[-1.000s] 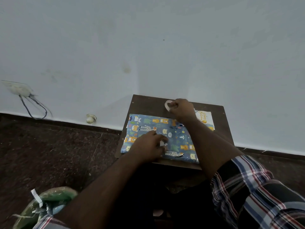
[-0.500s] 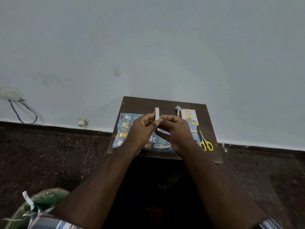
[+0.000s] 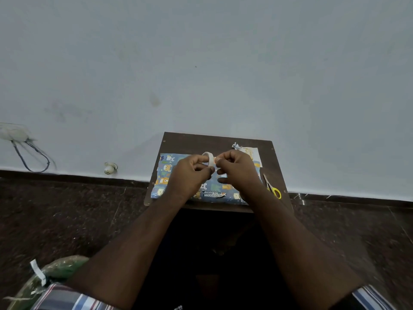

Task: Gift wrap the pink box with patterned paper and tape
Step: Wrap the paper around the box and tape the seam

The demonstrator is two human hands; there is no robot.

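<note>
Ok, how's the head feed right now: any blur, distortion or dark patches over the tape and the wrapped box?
Head view: wide-angle bend curves the skirting; light is dim and even with no glare; the tape roll between left hand and right hand is soft, the patterned paper readable; under the table is black.

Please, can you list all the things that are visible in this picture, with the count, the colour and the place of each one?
wrapped box: 1, blue paper with animal print, flat on the table
table: 1, dark brown, against the wall
tape roll: 1, whitish, held above the box
scissors: 1, yellow handles, right side of the table
printed paper piece: 1, white with yellow, far right of the table
crumpled scrap: 1, pale, beside that paper
socket with wires: 1, white, on the wall at left
green bag: 1, bottom left on the floor
left hand: 1, holds the tape roll
right hand: 1, pinches at the roll
</note>
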